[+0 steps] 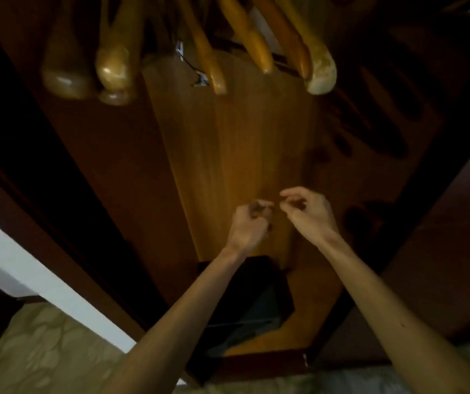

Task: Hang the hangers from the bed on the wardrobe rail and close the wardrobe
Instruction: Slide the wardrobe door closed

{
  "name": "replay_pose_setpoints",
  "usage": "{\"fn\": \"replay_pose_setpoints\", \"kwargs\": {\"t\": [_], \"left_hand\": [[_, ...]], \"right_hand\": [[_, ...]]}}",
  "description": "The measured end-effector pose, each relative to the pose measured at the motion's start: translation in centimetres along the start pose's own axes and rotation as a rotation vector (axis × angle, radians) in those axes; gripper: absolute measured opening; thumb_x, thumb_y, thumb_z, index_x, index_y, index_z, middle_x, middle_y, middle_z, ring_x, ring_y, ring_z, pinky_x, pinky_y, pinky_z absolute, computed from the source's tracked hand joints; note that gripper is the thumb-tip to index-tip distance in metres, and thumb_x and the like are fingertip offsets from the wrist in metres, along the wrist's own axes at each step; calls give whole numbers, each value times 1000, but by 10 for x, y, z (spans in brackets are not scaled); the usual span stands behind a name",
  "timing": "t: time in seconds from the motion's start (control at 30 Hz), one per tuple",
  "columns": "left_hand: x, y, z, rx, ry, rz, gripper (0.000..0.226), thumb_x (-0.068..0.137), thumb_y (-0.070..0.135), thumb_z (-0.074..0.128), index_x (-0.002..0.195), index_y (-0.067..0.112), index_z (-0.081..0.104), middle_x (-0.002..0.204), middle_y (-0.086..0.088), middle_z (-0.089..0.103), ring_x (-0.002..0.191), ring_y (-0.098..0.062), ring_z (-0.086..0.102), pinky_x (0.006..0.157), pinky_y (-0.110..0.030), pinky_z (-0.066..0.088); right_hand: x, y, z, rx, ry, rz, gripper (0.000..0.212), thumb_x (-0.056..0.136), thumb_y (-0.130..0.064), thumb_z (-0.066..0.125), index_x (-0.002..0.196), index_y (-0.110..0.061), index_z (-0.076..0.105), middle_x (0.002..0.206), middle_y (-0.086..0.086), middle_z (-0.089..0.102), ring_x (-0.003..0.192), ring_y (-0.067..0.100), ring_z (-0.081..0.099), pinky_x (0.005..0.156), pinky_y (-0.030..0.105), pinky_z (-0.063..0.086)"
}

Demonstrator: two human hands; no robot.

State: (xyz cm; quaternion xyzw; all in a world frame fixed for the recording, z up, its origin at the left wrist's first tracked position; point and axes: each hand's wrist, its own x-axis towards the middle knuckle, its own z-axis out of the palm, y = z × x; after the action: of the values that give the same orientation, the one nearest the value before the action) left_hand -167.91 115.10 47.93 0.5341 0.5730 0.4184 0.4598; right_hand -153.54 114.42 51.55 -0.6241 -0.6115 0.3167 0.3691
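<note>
Several wooden hangers point(117, 66) hang side by side at the top of the open wardrobe, their rounded ends pointing down; the rail itself is out of sight. One pale-tipped hanger point(320, 75) is furthest right. My left hand point(249, 223) and my right hand point(307, 211) are held close together in front of the wardrobe's back panel point(236, 143), well below the hangers. The left hand's fingers are curled into a loose fist. The right hand's fingers are bent but apart. I see nothing held in either hand.
A dark box point(256, 308) lies on the wardrobe floor under my forearms. Dark door panels stand open on the left point(57, 180) and right point(441, 251). A white wall strip point(43, 280) and patterned floor point(43, 351) show at the lower left.
</note>
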Motion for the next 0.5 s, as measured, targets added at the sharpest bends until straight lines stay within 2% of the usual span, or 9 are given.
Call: {"fn": "replay_pose_setpoints", "kwargs": {"t": [0.07,0.13,0.2,0.27,0.33,0.4,0.43,0.5], "left_hand": [[0,-17,30,16,-14,-48,22,105,30,51,107,20,71,95,0,73,65,-8,65,60,-26,55],[-2,-22,63,70,-56,-21,31,105,39,49,108,17,71,91,0,72,71,-12,68,69,-33,60],[-4,-18,97,150,-102,64,40,106,45,43,112,14,69,92,2,70,78,-12,66,75,-30,58],[-1,-8,130,254,-106,177,46,106,49,37,117,15,66,103,2,70,90,-14,66,84,-32,55],[6,0,160,380,-126,273,48,105,51,37,127,16,63,120,-1,68,104,-17,66,88,-37,55],[15,5,184,500,-159,351,51,104,53,39,135,17,58,129,0,64,112,-18,63,90,-38,54],[17,7,194,546,-174,388,53,103,54,40,136,16,56,130,-1,63,113,-19,63,90,-38,54],[22,7,208,583,-194,455,50,103,52,41,132,15,58,124,-3,63,106,-21,65,85,-40,56]], "right_hand": [[-13,36,-7,-23,40,73,27,95,-20,66,122,-21,69,119,-5,69,102,5,59,88,20,44],[-24,69,-18,-46,85,140,31,95,-19,65,126,-19,68,123,-2,68,104,7,60,88,20,44],[-33,96,-28,-56,95,218,40,97,-21,62,137,-17,60,130,2,65,114,16,62,97,29,49],[-40,118,-37,-34,94,308,47,98,-19,58,144,-13,52,130,5,64,116,25,64,101,41,53],[-42,132,-48,-28,121,344,40,97,-20,57,136,-10,57,119,6,68,105,28,68,93,46,57],[-41,140,-58,-42,152,332,31,96,-31,59,120,-10,64,100,6,72,89,25,71,81,46,61],[-40,143,-64,-55,156,322,31,95,-35,61,114,-11,65,93,6,72,83,23,71,76,45,61],[-37,150,-72,-103,140,308,31,93,-35,64,114,-11,64,92,7,72,81,23,72,74,44,62]]}}
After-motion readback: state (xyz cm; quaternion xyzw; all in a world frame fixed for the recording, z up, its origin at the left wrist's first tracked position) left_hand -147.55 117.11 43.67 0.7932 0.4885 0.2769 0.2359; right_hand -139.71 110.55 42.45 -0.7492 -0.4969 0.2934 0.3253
